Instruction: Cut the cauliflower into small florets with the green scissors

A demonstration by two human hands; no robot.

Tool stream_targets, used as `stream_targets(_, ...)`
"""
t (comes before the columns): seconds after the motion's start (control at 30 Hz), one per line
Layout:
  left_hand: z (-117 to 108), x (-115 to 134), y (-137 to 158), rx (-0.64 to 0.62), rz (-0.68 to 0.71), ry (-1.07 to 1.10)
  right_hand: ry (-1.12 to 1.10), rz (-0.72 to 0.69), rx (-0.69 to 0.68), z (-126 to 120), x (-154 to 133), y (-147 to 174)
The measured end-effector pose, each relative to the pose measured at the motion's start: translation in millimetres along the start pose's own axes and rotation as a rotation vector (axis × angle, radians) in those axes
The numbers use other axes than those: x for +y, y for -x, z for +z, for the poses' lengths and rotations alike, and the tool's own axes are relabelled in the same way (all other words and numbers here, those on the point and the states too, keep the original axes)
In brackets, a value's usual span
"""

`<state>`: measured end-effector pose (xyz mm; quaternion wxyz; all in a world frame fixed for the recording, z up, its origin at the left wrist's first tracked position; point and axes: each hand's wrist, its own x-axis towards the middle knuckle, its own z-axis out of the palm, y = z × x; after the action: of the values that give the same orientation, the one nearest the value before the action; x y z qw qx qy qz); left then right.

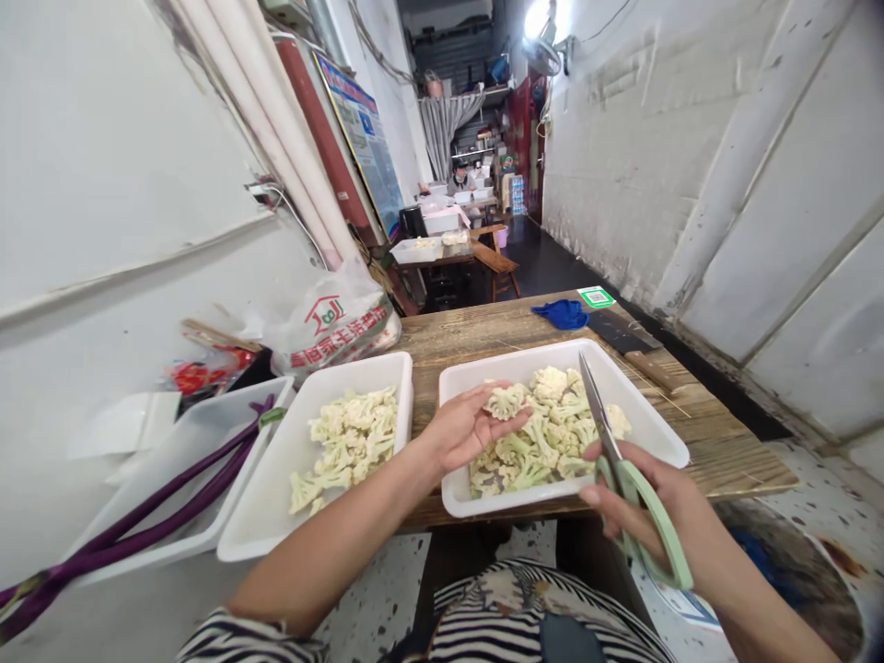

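A cauliflower floret [507,401] rests against the fingers of my left hand [470,428], which is palm up over the right white tray [663,440]. Green-handled scissors [667,543] are gripped in my right hand [642,502] at the tray's near right corner. Their blades point away from me and look closed or nearly so. Below both hands, a heap of cut cauliflower [545,442] fills much of that tray. To the left, a second white tray [262,506] holds more cauliflower pieces [355,437].
Long purple eggplants [172,497] lie across a white bin [97,543] at far left. Behind the trays sits a plastic bag [331,318]. A blue cloth [561,314] and a cleaver [622,331] lie on the wooden table [732,442]. Farther back, a person [460,180] sits at another table.
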<state>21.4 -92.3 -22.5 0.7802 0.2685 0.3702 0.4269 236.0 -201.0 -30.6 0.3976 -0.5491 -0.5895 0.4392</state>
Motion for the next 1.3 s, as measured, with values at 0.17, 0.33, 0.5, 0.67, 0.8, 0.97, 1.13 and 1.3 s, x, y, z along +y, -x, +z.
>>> stream_targets(0.17,13.9,-13.1,14.5,-0.121,-0.003,-0.122,0.323,-0.283,0.033,1.3,-19.6,-36.2)
stream_targets(0.33,9.9,-15.8,21.4,-0.186,0.004,-0.316,0.191,-0.247,-0.094,12.1,-27.9,-58.9)
stream_targets(0.5,2.5,-12.0,26.5,-0.147,0.331,-0.637,0.124,-0.215,-0.154,17.0,-31.9,-60.4)
stream_targets(0.67,2.3,-6.3,28.0,-0.207,0.416,-0.591,0.099,-0.253,-0.107,27.5,-33.4,-61.6)
stream_targets(0.8,-0.9,-5.3,31.3,-0.246,0.36,-0.569,0.097,-0.275,-0.051,32.1,-32.3,-60.5)
stream_targets(0.97,-0.6,-8.6,37.3,-0.225,0.419,-0.625,0.12,-0.263,-0.029,33.8,-33.4,-59.0)
stream_targets(1.13,1.9,-9.7,34.7,-0.062,0.493,-0.674,0.122,-0.233,0.087,35.5,-30.0,-66.5)
stream_targets(1.3,-5.6,2.4,27.7,0.153,0.485,-0.317,0.054,-0.177,0.204,24.1,-28.7,-71.4)
